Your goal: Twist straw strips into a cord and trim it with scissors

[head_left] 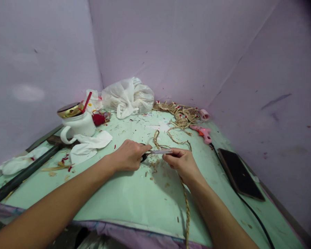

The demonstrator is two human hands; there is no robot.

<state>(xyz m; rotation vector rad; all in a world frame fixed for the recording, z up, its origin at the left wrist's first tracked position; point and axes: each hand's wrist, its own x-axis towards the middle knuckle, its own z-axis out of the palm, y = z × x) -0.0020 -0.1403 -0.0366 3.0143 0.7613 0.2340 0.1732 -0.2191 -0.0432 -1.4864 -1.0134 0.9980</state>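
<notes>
My left hand (131,154) is closed on the dark handles of a pair of scissors (159,151), whose blades point right over the table. My right hand (182,162) pinches at the blade tips. A braided straw cord (187,207) runs from under it down past the table's front edge. Whether its fingertips grip the cord, the blades or both is hard to make out. Just beyond the hands, more braided cord (176,139) lies loose and leads back to a heap of braided straw pieces (181,116) with small red and white bits.
A pink glue gun (202,133) with a black cable and a dark phone (241,174) lie at right. At left are a white mug (79,124), a hammer (36,166) and white cloth (90,147). Behind sits a plastic bag (129,97). Straw scraps litter the green tabletop (114,197).
</notes>
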